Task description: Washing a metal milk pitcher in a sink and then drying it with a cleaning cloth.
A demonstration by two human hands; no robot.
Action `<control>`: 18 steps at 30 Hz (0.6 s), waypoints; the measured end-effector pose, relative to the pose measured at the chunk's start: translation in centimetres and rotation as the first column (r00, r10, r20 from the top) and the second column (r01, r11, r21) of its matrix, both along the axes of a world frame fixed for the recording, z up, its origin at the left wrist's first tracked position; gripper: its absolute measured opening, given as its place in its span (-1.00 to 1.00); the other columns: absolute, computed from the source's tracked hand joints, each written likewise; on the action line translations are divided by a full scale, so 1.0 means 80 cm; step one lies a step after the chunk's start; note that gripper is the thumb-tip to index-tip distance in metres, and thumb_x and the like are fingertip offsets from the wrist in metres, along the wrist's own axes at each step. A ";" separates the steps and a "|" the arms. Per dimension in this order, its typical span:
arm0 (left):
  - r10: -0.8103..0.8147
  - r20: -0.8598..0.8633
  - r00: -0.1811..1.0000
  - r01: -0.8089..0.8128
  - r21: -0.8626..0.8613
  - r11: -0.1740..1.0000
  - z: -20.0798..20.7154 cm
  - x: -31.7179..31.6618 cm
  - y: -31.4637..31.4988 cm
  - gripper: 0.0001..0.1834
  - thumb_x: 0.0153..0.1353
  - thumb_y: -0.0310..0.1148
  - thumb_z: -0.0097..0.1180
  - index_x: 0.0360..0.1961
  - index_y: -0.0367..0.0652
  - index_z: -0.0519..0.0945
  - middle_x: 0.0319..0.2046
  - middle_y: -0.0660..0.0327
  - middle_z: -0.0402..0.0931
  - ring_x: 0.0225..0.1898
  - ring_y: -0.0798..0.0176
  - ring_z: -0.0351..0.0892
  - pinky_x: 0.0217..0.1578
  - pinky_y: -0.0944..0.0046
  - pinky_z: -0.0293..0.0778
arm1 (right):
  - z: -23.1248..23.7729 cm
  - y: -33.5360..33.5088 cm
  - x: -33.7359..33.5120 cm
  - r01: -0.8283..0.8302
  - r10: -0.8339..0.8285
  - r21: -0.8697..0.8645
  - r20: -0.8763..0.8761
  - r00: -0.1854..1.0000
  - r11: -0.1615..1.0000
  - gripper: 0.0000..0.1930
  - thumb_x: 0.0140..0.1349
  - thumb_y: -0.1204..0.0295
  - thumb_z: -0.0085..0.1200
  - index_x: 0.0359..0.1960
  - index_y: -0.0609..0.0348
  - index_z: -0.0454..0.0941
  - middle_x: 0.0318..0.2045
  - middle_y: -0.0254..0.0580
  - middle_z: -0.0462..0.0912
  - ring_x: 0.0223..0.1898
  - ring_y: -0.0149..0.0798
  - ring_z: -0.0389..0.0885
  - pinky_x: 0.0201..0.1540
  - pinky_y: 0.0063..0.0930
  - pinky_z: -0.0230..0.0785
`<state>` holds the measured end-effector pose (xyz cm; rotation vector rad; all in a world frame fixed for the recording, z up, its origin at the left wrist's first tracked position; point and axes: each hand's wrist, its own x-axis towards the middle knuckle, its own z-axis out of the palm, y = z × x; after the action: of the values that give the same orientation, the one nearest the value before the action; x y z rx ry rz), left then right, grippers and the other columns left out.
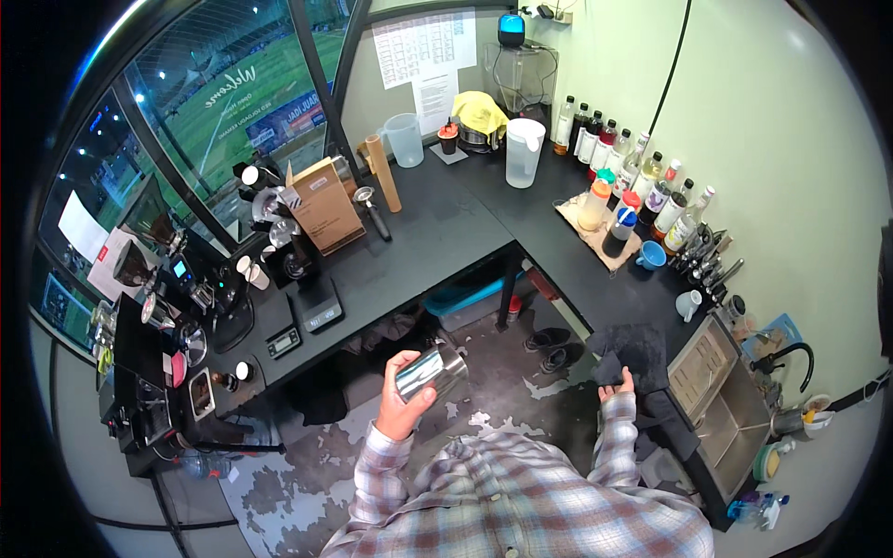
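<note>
Your plaid shirt [521,493], nearest item, left of the sink [730,442]. Your left hand [402,409], thumb and fingers wrapped around one tilted metal cup [430,372], held well left of the sink. Your right hand [614,389], fingers partly curled, at one dark cloth [642,349] just left of the sink; grip cannot be told.

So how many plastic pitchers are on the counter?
2: the left pitcher stands left of the yellow cloth, the right pitcher just right of it. Others could be hidden.
</note>
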<state>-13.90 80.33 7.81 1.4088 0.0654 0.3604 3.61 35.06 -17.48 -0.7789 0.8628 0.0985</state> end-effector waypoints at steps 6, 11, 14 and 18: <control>-0.033 -0.009 0.999 0.033 -0.050 0.998 -0.022 -0.022 0.054 -0.16 0.02 -0.03 0.41 0.19 -0.22 0.26 0.01 0.20 0.34 0.02 0.35 0.38 0.08 0.32 0.31 | 0.022 0.045 0.040 0.268 -0.287 0.120 0.190 0.939 0.956 -0.55 0.18 -0.05 0.20 0.03 -0.21 0.47 0.03 -0.61 0.46 0.06 -0.35 0.42 0.08 -0.12 0.36; -0.008 -0.122 0.992 0.000 -0.065 0.998 -0.035 -0.006 0.084 -0.15 0.01 0.05 0.38 0.17 -0.23 0.27 -0.04 0.19 0.36 -0.11 0.35 0.43 -0.02 0.35 0.34 | 0.039 -0.012 0.146 0.295 -0.268 0.016 0.466 0.843 0.955 -0.59 0.24 0.05 0.07 -0.05 0.07 0.57 -0.16 -0.22 0.63 -0.06 -0.22 0.54 0.08 -0.28 0.36; 0.070 -0.110 0.992 -0.077 -0.061 0.995 -0.045 0.013 0.098 -0.12 0.02 0.08 0.36 0.20 -0.22 0.22 -0.02 0.15 0.35 -0.15 0.28 0.48 -0.21 0.29 0.51 | 0.100 -0.006 0.197 0.343 -0.100 -0.684 0.370 0.924 0.644 -0.67 0.17 0.23 0.09 -0.24 0.28 0.61 -0.24 -0.22 0.63 -0.20 -0.29 0.53 -0.03 -0.39 0.38; -0.005 -0.090 0.996 -0.002 -0.081 0.997 -0.050 0.092 0.106 -0.18 0.20 -0.02 0.22 0.33 -0.13 0.10 0.03 0.10 0.38 -0.13 0.14 0.53 -0.40 0.21 0.57 | 0.183 -0.034 0.189 0.199 -0.105 -0.062 0.676 0.729 0.978 -0.74 0.23 0.38 0.00 -0.11 0.23 0.57 -0.16 -0.13 0.68 -0.16 -0.16 0.68 -0.01 -0.29 0.55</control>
<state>-6.58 88.79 3.79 1.3445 0.1517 0.2895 18.71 32.36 -2.88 -0.7840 0.2311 -0.3803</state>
